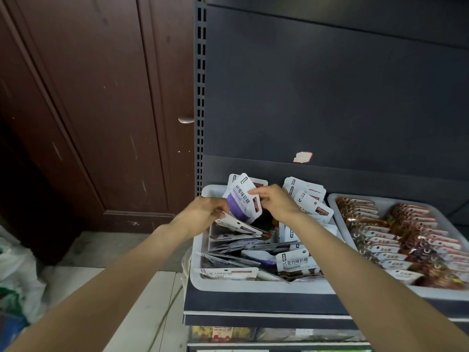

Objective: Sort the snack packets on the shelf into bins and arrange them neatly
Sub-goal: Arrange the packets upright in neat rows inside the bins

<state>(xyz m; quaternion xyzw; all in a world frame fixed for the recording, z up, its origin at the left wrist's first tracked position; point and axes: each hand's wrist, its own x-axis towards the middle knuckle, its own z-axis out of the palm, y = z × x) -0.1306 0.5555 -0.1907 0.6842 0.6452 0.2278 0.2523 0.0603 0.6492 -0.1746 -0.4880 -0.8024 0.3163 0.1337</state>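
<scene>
A white bin (228,288) on the dark shelf holds several jumbled white candy packets. My right hand (274,201) pinches an upright white packet with a purple panel (239,199) at the bin's back left. My left hand (203,212) grips the top edge of a white packet (238,226) lying tilted just below it. More white packets (308,196) stand at the bin's back right. A chocolate-flavour packet (295,262) leans at the front.
A second white bin (337,212) to the right holds neat rows of brown snack packets (396,235). The shelf's dark back panel (330,97) rises behind. A brown wooden cabinet (88,110) stands left. Plastic bags (15,275) lie on the floor at lower left.
</scene>
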